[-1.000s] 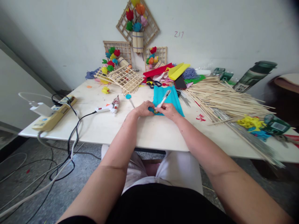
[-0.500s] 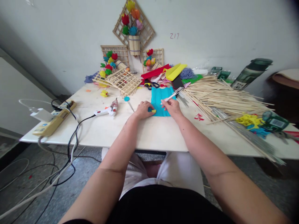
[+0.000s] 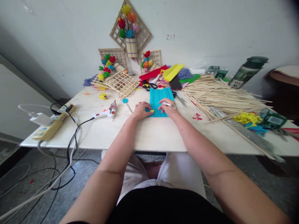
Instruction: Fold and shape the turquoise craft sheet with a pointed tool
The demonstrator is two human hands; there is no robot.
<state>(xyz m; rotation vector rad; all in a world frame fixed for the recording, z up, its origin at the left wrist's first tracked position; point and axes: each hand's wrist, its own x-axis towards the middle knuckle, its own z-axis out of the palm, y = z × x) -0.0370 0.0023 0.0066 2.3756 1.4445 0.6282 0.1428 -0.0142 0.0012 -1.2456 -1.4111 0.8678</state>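
A sheet of blue crepe paper (image 3: 161, 95) with fold lines lies flat in front of me. My left hand (image 3: 141, 111) rests at its lower left edge, the thumb and fingertips holding a small yellow piece (image 3: 152, 111) down on it. My right hand (image 3: 171, 109) is closed around a white pen (image 3: 169, 105), which lies back across the hand, and its fingertips reach to the paper's lower right part. Left of my left hand lies a blue disc on a wire stem (image 3: 125, 100). Scissors (image 3: 149, 86) lie behind the sheet.
On the left are a glue gun (image 3: 105, 113) and a power strip (image 3: 54, 123) with trailing cables. Wooden sticks (image 3: 224, 96), wires and a tilted bottle (image 3: 249, 72) occupy the right. Stick lattices (image 3: 122, 82), paper flowers and coloured paper (image 3: 173, 73) stand or lie at the back.
The pen has tipped from pointing up and away to lying back low across my right hand. My left hand stays on the yellow piece. The view has shifted slightly.
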